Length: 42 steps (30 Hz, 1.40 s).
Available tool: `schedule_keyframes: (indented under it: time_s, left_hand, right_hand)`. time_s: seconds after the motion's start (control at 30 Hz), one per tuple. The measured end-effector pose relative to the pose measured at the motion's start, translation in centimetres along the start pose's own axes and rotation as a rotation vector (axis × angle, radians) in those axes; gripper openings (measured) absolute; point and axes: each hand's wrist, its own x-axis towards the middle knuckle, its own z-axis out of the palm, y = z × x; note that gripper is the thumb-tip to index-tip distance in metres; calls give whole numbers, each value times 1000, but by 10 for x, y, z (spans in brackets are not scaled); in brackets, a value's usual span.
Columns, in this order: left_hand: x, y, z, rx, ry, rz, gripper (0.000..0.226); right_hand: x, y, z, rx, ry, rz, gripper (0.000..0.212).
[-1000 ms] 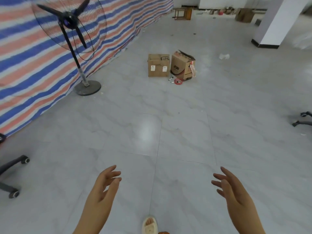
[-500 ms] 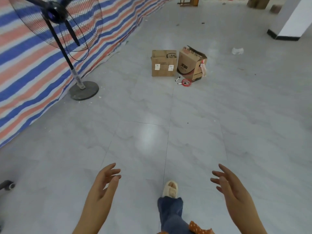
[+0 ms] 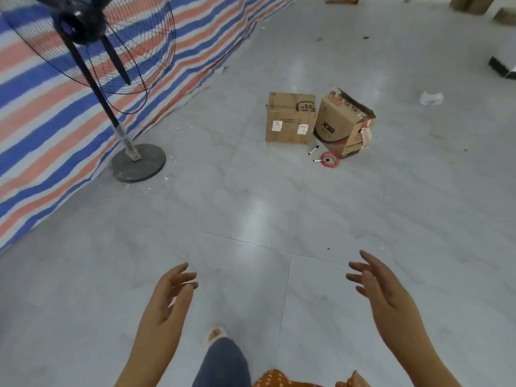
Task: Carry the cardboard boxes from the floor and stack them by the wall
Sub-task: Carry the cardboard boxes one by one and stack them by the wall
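Two cardboard boxes stand side by side on the grey tiled floor ahead. The left box (image 3: 290,118) is closed, with white labels on its front. The right box (image 3: 342,121) is tilted, and its top flaps look torn open. My left hand (image 3: 170,297) and my right hand (image 3: 377,286) are held out in front of me, palms facing each other, fingers relaxed, holding nothing. Both hands are well short of the boxes.
A tall black pedestal fan (image 3: 134,160) stands at the left against a striped blue, red and white tarp wall (image 3: 42,121). A red cord (image 3: 329,159) and a marker (image 3: 313,150) lie in front of the boxes. White litter (image 3: 431,97) lies at right. More boxes (image 3: 472,2) sit far back.
I have walked forward; the boxes and the fan are nearer in view. My leg has swung under me. Both hands stay raised and empty.
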Motion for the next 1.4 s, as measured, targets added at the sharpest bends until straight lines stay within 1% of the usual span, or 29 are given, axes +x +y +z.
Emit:
schedule_keyframes:
  time_s: [0.07,0.17,0.27,0.4,0.53,0.63,0.73,0.8,0.9,0.97,1.03,1.13,1.2,1.33,1.4]
  left_hand:
    - [40,-2,3,21,-4,-32,25]
    - [111,0,3,34,3,-60,35]
    - [196,7,-5,55,-4,-63,36]
    - [318,39,-21,72,13,-62,34]
    - [432,67,-21,83,-50,-37,30]
    - [500,84,3,84,-102,-16,31]
    - [568,99,42,83,-155,-3,39]
    - [613,110,73,73,-171,10,40]
    - [676,126,118,24,-149,-9,30]
    - [719,144,146,18,-145,-21,29]
    - [762,164,172,51,-150,-6,35]
    - [824,184,204,52,-149,-2,45]
    - [861,189,218,61,-146,-12,47]
    - [947,187,233,76,-147,-47,39]
    - [998,185,240,96,-173,-66,30]
  right_hand:
    - [41,-3,18,-3,-15,18,29]
    - [105,-12,53,2,-19,42,29]
    - [171,-27,95,63,2,70,29]
    - [265,-73,141,125,31,85,28]
    - [352,-107,175,78,10,73,35]
    - [402,-114,183,71,54,104,44]
    - [463,-111,184,96,109,153,40]
    - [513,-110,182,102,126,178,34]
    - [596,-112,170,96,124,167,34]
    - [654,-121,159,107,135,165,32]
    - [713,-131,148,98,134,160,27]
    - [793,-142,139,54,94,151,28]
    - [836,-147,143,39,78,155,28]
    - [910,-147,172,44,79,192,29]
    - [946,-145,193,56,113,226,29]
